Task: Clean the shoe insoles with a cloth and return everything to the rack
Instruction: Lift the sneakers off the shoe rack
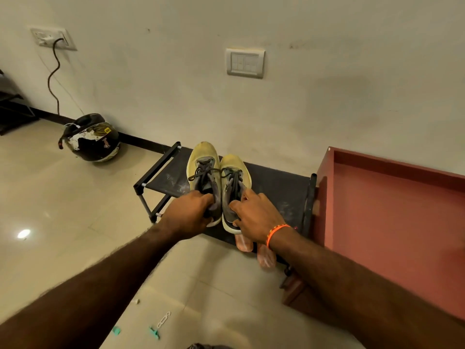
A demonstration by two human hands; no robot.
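Two yellow and grey sneakers stand side by side on the top shelf of a low black shoe rack (279,187), toes toward the wall. My left hand (187,215) grips the heel opening of the left sneaker (202,162). My right hand (256,217), with an orange thread round the wrist, holds the heel collar of the right sneaker (235,170). Two pinkish insoles (254,248) stick out from under the rack's front edge, below my right wrist. A bit of grey cloth (203,346) shows at the bottom edge of the frame.
A reddish-brown cabinet (392,210) stands right of the rack. A black helmet (91,138) lies on the tiled floor at the left by the wall, under a plugged-in cable (54,79). Small green bits and a white chain (163,319) lie on the floor near me.
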